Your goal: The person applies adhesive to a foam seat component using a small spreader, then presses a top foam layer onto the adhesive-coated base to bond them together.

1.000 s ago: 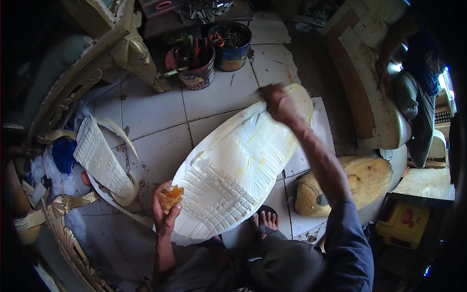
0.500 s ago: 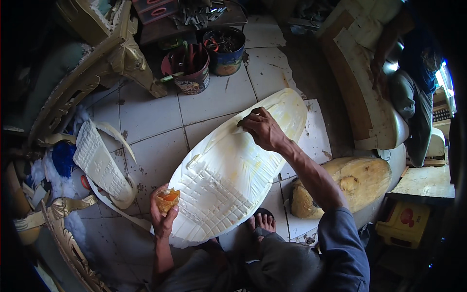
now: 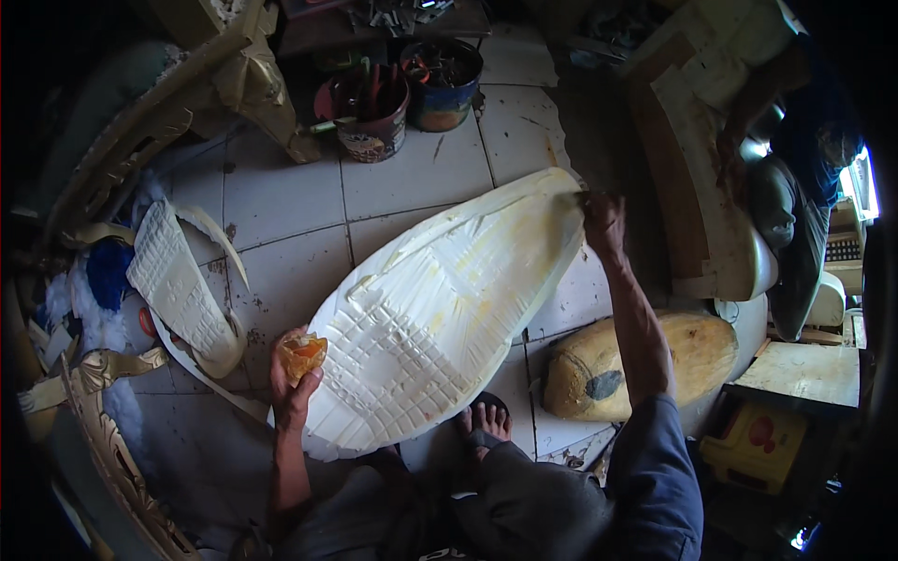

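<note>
Tiled workshop floor (image 3: 281,201), stained, crowded with carved pieces. Left hand (image 3: 292,381): grip closed around a small orange tub (image 3: 301,353), held just beside the near left edge of the white panel (image 3: 440,313). Right hand (image 3: 603,217): arm stretched out, fingers pressed to the panel's far tip; whether they pinch a tool cannot be told. Panel lies flat on the floor, long and leaf-shaped, scored in a grid, yellowish smears toward the far end. A bare foot in a sandal (image 3: 484,423) touches its near edge. Smaller ribbed white piece (image 3: 173,280) lies to the left. Two paint buckets (image 3: 374,117) stand beyond. Rounded wooden block (image 3: 641,360) rests at right.
</note>
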The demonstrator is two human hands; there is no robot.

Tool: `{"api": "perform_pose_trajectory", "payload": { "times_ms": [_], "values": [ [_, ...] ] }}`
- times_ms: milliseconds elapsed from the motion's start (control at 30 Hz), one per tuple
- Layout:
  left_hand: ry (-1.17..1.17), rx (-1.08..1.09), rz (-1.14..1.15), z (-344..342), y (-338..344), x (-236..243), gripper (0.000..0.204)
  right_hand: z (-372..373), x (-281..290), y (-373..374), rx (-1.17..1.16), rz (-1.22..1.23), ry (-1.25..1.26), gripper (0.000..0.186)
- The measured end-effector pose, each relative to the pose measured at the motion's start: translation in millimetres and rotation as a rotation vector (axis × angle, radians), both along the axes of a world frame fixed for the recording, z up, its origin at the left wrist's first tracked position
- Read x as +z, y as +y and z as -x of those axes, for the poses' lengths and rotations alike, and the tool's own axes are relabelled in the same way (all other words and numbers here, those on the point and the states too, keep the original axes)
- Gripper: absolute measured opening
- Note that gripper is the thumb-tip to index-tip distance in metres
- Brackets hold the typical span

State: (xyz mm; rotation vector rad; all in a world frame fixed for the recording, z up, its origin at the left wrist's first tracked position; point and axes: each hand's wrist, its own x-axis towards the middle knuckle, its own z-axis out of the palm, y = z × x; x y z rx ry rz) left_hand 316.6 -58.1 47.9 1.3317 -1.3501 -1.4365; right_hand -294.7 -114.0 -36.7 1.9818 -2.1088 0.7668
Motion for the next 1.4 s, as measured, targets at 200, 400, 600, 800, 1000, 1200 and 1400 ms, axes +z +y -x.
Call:
{"api": "perform_pose_trajectory", "payload": {
  "times_ms": [200, 400, 600, 800, 1000, 1200, 1400],
  "values": [
    [0.049, -0.014, 0.001, -2.4, -9.8, -14.5, 0.069, 31.3, -24.2, 55.1, -0.139, -0.076, 0.158, 0.015],
    [0.021, 0.039, 0.01, -3.3, -1.4, -21.9, 0.068, -152.6, -9.8, 170.2, -0.045, -0.06, -0.116, 0.017],
    [0.145, 0.078, -0.046, 10.1, -13.2, -27.7, 0.062, -253.7, 18.1, 216.9, -0.694, -0.193, -1.856, 0.035],
    [0.305, 0.04, -0.015, 88.1, -44.9, -38.4, 0.049, -168.4, 32.9, 146.8, -0.592, -0.06, -1.324, 0.034],
    [0.004, -0.165, 0.328, 111.5, -37.3, 5.4, 0.054, -216.1, 106.9, 125.3, -0.279, -0.356, -1.164, 0.05],
    [-0.304, -0.247, 0.51, 104.7, -11.1, 33.7, 0.062, -289.1, 125.3, 112.4, -0.065, -0.579, -1.227, 0.051],
    [-0.471, -0.399, 0.6, 97.3, -4.9, 60.4, 0.065, -308.6, 124.2, 112.7, 0.0, -0.644, -1.278, 0.052]
  ]
}}
